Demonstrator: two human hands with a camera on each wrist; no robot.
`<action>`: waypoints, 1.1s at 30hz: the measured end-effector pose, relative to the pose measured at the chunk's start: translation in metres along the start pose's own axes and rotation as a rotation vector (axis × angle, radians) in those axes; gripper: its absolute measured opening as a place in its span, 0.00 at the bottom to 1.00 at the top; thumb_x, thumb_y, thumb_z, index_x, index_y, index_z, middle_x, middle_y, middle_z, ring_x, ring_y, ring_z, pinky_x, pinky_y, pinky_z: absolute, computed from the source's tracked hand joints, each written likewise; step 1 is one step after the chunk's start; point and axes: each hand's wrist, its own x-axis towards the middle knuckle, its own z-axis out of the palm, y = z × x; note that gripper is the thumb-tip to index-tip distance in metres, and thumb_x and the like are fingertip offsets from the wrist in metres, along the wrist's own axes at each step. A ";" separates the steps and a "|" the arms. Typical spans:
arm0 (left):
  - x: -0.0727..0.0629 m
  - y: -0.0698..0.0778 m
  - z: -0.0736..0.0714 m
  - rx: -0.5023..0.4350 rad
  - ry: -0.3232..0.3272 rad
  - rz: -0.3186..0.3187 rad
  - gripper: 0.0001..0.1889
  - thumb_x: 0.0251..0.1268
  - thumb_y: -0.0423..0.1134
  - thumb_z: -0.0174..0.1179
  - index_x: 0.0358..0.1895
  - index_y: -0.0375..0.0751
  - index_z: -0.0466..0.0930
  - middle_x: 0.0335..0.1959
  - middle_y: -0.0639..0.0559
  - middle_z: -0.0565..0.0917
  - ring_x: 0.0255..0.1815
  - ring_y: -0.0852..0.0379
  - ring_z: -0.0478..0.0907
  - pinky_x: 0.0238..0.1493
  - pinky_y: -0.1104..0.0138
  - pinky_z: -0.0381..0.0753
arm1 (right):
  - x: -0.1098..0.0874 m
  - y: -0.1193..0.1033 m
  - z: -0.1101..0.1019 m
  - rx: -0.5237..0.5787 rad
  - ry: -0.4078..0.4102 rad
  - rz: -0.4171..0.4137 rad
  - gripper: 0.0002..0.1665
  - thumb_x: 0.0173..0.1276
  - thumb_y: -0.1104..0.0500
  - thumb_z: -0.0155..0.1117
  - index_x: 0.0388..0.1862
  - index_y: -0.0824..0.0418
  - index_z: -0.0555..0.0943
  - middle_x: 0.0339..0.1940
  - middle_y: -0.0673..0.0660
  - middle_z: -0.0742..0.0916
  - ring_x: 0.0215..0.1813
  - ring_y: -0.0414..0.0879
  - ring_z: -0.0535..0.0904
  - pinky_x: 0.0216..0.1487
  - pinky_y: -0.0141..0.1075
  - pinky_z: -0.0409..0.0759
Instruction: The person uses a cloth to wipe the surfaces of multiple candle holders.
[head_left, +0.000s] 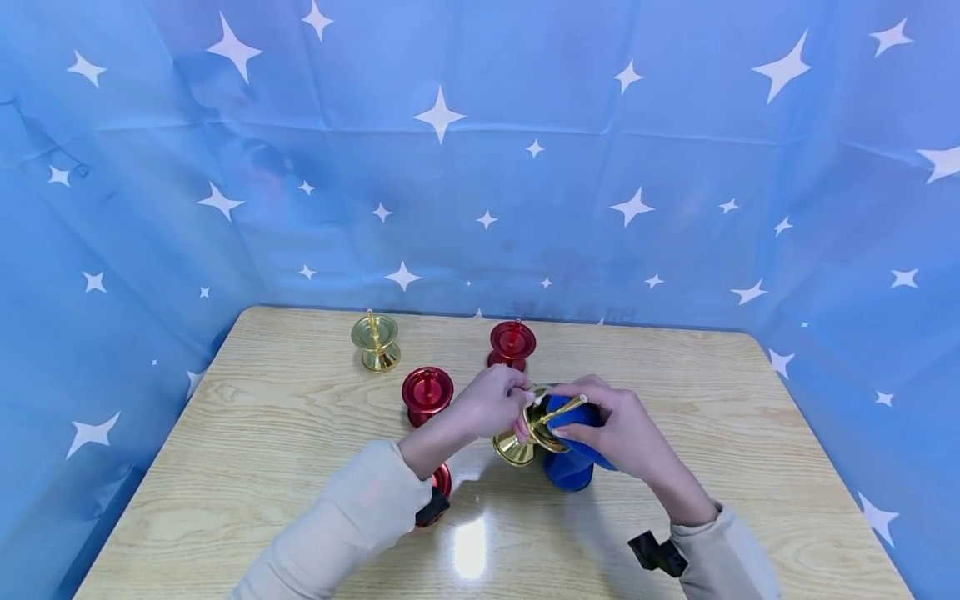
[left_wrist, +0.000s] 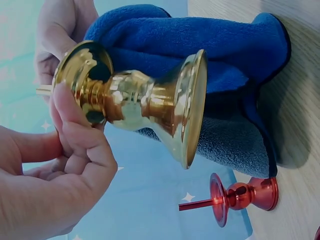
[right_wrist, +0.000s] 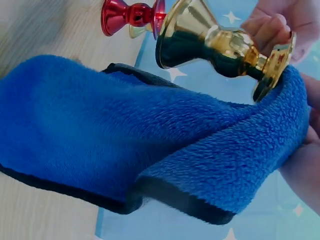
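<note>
My left hand point(head_left: 491, 404) pinches a shiny gold candle holder point(left_wrist: 132, 97) by the rim of its dish. The holder is tilted above the table, with its spike pointing away from its flared base. In my right hand point(head_left: 626, 429) is a blue plush cloth point(right_wrist: 125, 135) with a dark edging. Those fingers press a fold of it over the dish's rim, opposite my left hand. The rest of the cloth hangs beside the holder, its grey underside partly showing in the left wrist view. The cloth covers part of the right fingers in the right wrist view.
Another gold candle holder point(head_left: 378, 342) stands at the back left of the wooden table point(head_left: 675, 367). One red holder point(head_left: 512, 340) stands behind my hands and a second red holder point(head_left: 427, 390) left of them. My left sleeve partly hides a third red holder point(head_left: 442, 481). A blue star-patterned curtain point(head_left: 480, 175) surrounds the table.
</note>
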 end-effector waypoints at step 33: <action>0.001 -0.005 -0.002 -0.029 0.107 -0.047 0.09 0.67 0.27 0.46 0.46 0.25 0.69 0.27 0.41 0.77 0.23 0.47 0.81 0.28 0.64 0.81 | 0.004 -0.015 -0.024 0.138 0.450 0.182 0.18 0.51 0.65 0.72 0.39 0.67 0.75 0.34 0.49 0.83 0.36 0.41 0.79 0.38 0.25 0.75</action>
